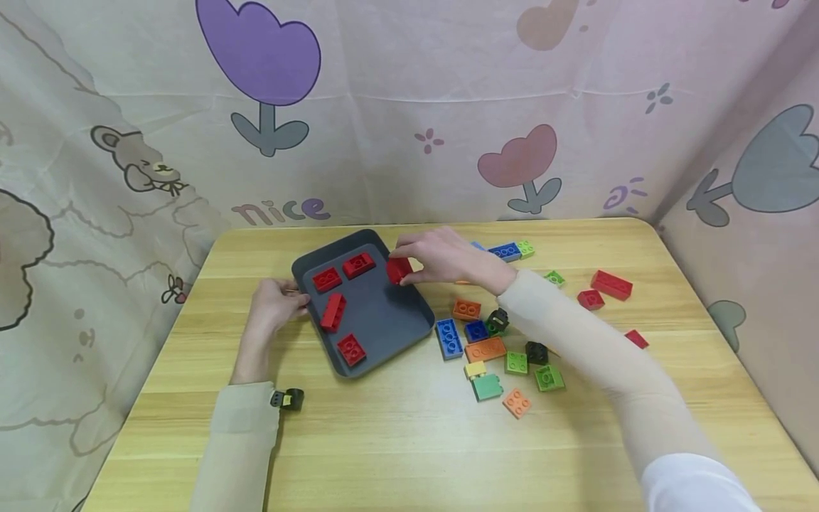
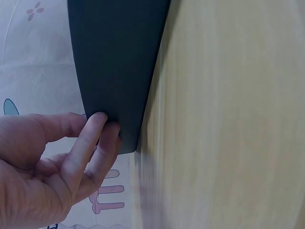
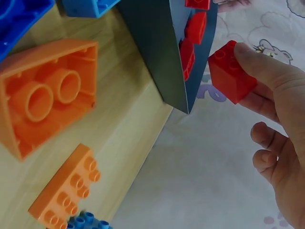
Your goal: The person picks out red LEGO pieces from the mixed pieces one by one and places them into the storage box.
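Observation:
My right hand (image 1: pixel 441 256) pinches a red toy brick (image 1: pixel 398 270) between thumb and fingers, above the right side of a dark grey tray (image 1: pixel 384 313). In the right wrist view the brick (image 3: pixel 232 71) shows its studs, and the other fingers curl loosely below it. At the tray's left edge my left hand (image 1: pixel 275 306) holds the rim. The left wrist view shows its thumb at the rim and its fingertips (image 2: pixel 112 129) against the outer wall. Several red bricks lie in the tray, among them one red brick (image 1: pixel 333 313) tipped on its side.
Right of the tray lie several loose bricks, including a blue brick (image 1: pixel 449 339), an orange brick (image 1: pixel 485 350) and a green brick (image 1: pixel 550 378). Farther right are a long red brick (image 1: pixel 611 284) and two smaller red pieces. A printed curtain (image 1: pixel 384 163) hangs behind the wooden table (image 1: pixel 384 441).

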Demonstrator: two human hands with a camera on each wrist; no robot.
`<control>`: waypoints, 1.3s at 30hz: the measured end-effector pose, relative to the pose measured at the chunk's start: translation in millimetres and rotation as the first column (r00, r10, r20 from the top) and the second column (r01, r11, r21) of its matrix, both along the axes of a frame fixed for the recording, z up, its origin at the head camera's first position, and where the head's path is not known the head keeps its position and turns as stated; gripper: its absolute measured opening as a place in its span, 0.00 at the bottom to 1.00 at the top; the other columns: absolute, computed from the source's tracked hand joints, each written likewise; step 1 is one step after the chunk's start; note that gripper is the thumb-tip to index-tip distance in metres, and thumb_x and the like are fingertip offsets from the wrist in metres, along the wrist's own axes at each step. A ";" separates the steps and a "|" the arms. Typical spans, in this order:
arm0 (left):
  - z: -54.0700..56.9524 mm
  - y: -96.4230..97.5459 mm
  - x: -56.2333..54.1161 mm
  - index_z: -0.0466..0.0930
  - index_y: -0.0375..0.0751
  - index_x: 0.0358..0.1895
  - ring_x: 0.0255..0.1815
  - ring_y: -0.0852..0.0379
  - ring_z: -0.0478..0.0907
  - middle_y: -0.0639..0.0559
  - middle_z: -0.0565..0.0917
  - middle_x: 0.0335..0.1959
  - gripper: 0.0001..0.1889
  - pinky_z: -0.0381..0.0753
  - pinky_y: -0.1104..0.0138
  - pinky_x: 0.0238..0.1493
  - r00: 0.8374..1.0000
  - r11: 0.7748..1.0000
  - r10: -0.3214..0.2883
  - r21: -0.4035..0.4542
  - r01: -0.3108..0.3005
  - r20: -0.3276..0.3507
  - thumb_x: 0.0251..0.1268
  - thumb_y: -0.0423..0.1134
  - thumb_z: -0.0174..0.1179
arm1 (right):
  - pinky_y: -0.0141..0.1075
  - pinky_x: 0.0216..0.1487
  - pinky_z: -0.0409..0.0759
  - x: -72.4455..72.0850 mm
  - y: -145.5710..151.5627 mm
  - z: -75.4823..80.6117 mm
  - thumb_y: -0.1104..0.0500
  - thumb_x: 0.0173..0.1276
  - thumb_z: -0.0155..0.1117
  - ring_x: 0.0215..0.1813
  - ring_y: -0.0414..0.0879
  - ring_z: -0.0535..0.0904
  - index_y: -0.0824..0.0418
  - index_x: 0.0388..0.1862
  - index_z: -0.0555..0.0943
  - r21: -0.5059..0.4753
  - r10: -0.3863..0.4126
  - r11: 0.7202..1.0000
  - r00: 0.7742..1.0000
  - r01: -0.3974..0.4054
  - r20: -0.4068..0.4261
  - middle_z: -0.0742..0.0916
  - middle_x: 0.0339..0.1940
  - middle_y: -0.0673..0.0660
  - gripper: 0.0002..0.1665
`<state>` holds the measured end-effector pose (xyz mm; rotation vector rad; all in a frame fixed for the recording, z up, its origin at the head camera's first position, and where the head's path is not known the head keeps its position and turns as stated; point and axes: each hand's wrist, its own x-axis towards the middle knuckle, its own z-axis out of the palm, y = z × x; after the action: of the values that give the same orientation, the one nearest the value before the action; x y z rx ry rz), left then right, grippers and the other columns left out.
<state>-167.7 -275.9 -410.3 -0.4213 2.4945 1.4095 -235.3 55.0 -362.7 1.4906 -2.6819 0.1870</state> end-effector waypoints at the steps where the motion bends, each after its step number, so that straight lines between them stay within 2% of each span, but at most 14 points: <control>1: 0.0 0.0 0.0 0.69 0.17 0.70 0.33 0.67 0.86 0.21 0.81 0.62 0.26 0.93 0.73 0.39 1.000 1.000 0.000 0.000 0.000 0.001 0.76 0.30 0.60 | 0.31 0.27 0.77 -0.1 -2.2 -0.2 0.41 0.66 0.78 0.38 0.45 0.83 0.52 0.63 0.87 0.006 0.003 1.000 1.000 -0.003 -0.004 0.89 0.54 0.52 0.31; 7: 1.0 0.2 0.2 0.68 0.17 0.71 0.36 0.65 0.87 0.21 0.80 0.64 0.27 0.93 0.72 0.41 1.000 1.000 0.001 0.002 -0.001 0.011 0.76 0.30 0.59 | 0.34 0.29 0.80 -2.0 -16.1 -2.7 0.39 0.67 0.77 0.40 0.46 0.84 0.51 0.64 0.86 0.050 0.001 0.999 1.000 0.000 -0.009 0.88 0.55 0.52 0.31; 11: 2.1 0.6 0.7 0.68 0.16 0.71 0.35 0.65 0.87 0.20 0.80 0.64 0.27 0.93 0.71 0.41 1.000 1.000 -0.001 0.003 0.001 0.015 0.76 0.30 0.59 | 0.36 0.36 0.86 -6.2 -25.7 -6.2 0.38 0.67 0.76 0.43 0.45 0.85 0.51 0.66 0.85 0.070 0.006 0.998 1.000 -0.006 -0.009 0.88 0.58 0.52 0.32; 20: 1.7 1.1 0.6 0.68 0.17 0.71 0.33 0.66 0.86 0.21 0.80 0.63 0.27 0.93 0.71 0.41 1.000 1.000 -0.001 -0.003 0.001 0.017 0.77 0.30 0.59 | 0.33 0.30 0.77 -9.4 -44.8 -8.5 0.38 0.67 0.75 0.38 0.43 0.81 0.51 0.65 0.86 0.083 0.024 0.996 1.000 -0.024 0.001 0.87 0.51 0.51 0.32; 26: 2.8 1.3 1.3 0.68 0.17 0.71 0.33 0.67 0.86 0.22 0.81 0.63 0.27 0.93 0.72 0.41 1.000 1.000 -0.004 -0.006 0.004 0.011 0.77 0.30 0.59 | 0.34 0.31 0.80 -10.8 -57.0 -9.2 0.37 0.69 0.74 0.39 0.44 0.84 0.51 0.65 0.86 0.137 0.019 0.990 1.000 -0.019 0.000 0.87 0.53 0.52 0.31; 31: 3.3 2.2 1.0 0.68 0.17 0.71 0.33 0.67 0.86 0.21 0.81 0.63 0.26 0.93 0.72 0.41 1.000 1.000 -0.002 -0.006 0.002 0.010 0.77 0.30 0.59 | 0.33 0.31 0.80 -11.6 -66.3 -12.2 0.37 0.70 0.73 0.38 0.45 0.83 0.50 0.66 0.85 0.180 0.019 0.983 1.000 -0.020 0.011 0.86 0.51 0.52 0.31; 39: 2.2 1.7 0.6 0.68 0.17 0.71 0.30 0.68 0.85 0.22 0.82 0.61 0.26 0.93 0.73 0.39 1.000 1.000 0.000 -0.010 0.000 0.017 0.77 0.30 0.59 | 0.33 0.39 0.85 -10.8 -80.4 -19.1 0.38 0.70 0.72 0.43 0.44 0.83 0.49 0.69 0.84 0.232 0.025 0.972 0.999 -0.033 0.035 0.87 0.53 0.53 0.32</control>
<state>-167.1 -274.2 -408.1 -0.4337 2.4886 1.3880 -246.1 -25.4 -381.8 1.5998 -2.7893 -0.1079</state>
